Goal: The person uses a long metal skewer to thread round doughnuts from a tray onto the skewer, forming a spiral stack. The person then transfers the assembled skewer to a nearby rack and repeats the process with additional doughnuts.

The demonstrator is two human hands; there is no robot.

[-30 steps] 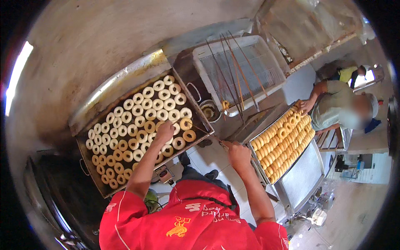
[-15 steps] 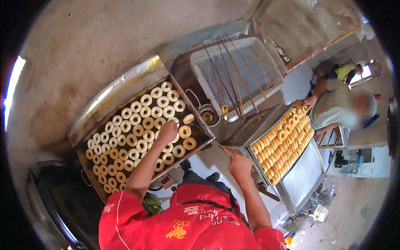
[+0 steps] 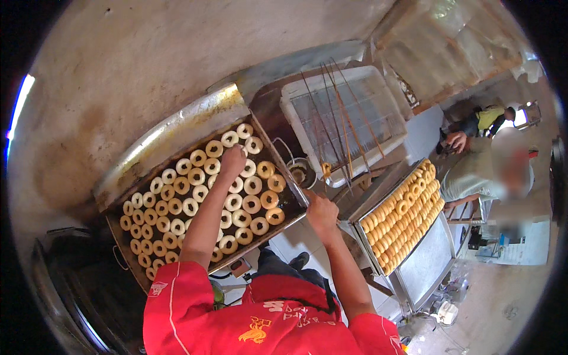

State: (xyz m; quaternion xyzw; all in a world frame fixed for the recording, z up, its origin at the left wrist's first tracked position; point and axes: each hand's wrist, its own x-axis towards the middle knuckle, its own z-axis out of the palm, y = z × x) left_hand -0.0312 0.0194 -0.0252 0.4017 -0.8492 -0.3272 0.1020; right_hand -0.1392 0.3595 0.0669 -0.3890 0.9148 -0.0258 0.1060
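Ring doughnuts (image 3: pixel 252 186) float in rows in a deep rectangular fryer (image 3: pixel 296 208) of dark oil; some are pale, others golden. My left hand (image 3: pixel 233 164) is closed low over the far rows of doughnuts. Its fingertips and whatever they may hold are hidden behind the hand. At the fryer's right corner, my right hand (image 3: pixel 322 214) has its fingers curled closed. Anything inside it is too small to make out.
To the right stands a tray (image 3: pixel 387 273) packed with browned doughnuts. Beyond the fryer, long thin sticks (image 3: pixel 343 127) lie across a white wire-based crate (image 3: pixel 296 97), near a small metal pot (image 3: pixel 302 171). A co-worker (image 3: pixel 473 171) is at the far right.
My left hand has moved farther over the fryer, and my right hand has shifted left to its corner. More golden tops show near the fryer's right end. The co-worker's hand has lifted off the tray.
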